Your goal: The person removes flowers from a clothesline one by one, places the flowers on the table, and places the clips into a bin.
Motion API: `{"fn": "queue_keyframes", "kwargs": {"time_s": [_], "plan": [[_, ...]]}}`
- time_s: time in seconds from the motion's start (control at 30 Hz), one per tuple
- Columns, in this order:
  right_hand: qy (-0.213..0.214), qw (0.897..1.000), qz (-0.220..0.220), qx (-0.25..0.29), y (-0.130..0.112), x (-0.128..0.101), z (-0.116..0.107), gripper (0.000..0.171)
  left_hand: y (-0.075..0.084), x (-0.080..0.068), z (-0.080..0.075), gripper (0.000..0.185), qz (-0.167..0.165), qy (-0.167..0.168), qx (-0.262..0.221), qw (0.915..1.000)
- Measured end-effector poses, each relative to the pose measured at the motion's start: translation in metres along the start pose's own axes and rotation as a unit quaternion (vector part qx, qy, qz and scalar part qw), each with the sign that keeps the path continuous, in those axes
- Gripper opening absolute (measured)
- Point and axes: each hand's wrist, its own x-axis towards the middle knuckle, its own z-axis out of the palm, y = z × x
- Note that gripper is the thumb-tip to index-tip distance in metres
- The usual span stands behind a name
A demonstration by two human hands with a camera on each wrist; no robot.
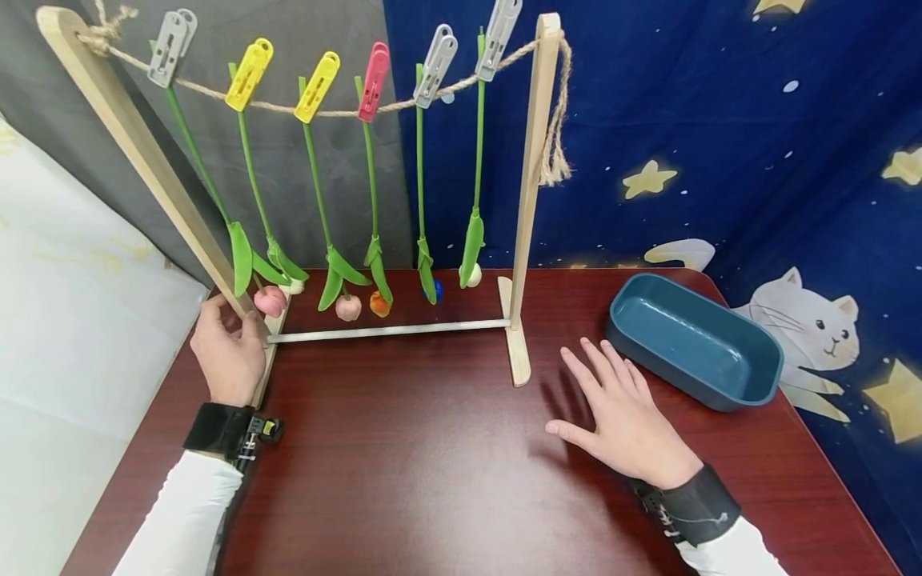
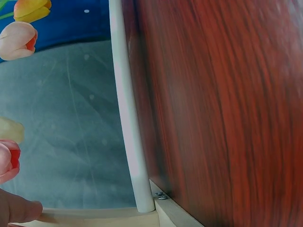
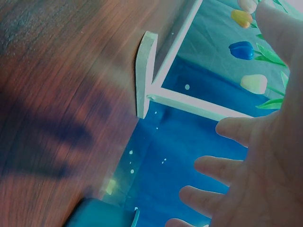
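Observation:
A wooden stand point(image 1: 529, 176) has two upright posts joined by a white crossbar point(image 1: 389, 330) low down and a twine rope near the top. My left hand point(image 1: 229, 352) grips the left post just above its foot; in the left wrist view a fingertip point(image 2: 21, 208) rests along the wood. Several artificial tulips hang heads-down from the rope, among them a pink tulip point(image 1: 270, 302), an orange tulip point(image 3: 241, 18) and a blue tulip point(image 3: 242, 50). Grey, yellow and red clothespins point(image 1: 373, 82) clip their stems. Fingers spread and holding nothing, my right hand point(image 1: 627, 424) hovers right of the stand.
At the right side of the dark red table point(image 1: 403, 472) sits a blue-green oblong bin point(image 1: 695, 344), just beyond my right fingertips. Behind hang a grey cloth and a blue curtain point(image 1: 648, 96) with stars. Loose rope ends point(image 1: 555, 156) dangle by the right post.

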Motion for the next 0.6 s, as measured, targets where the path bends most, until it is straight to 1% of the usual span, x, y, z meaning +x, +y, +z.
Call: {"fn": "queue_keyframes", "kwargs": {"time_s": [0.1,0.2,0.27,0.43,0.6], "plan": [[-0.001,1.000,-0.005,0.001,-0.005,0.006,0.002,0.104,-0.003,0.002,0.000,0.031,0.003,-0.003,0.005,1.0000],[0.002,1.000,-0.006,0.001,-0.006,0.005,0.003,0.104,-0.002,-0.001,0.004,0.031,0.006,-0.008,0.006,0.9999],[0.003,1.000,-0.007,0.001,-0.007,0.005,0.004,0.104,0.001,-0.004,0.006,0.031,0.006,-0.010,0.005,0.9999],[0.005,1.000,-0.012,0.002,-0.008,0.002,0.003,0.103,0.008,-0.011,0.010,0.031,0.006,-0.020,-0.016,0.9997],[0.006,1.000,-0.010,0.004,-0.009,0.002,0.003,0.107,0.017,-0.019,0.014,0.031,0.010,-0.034,-0.025,0.9991]]}}
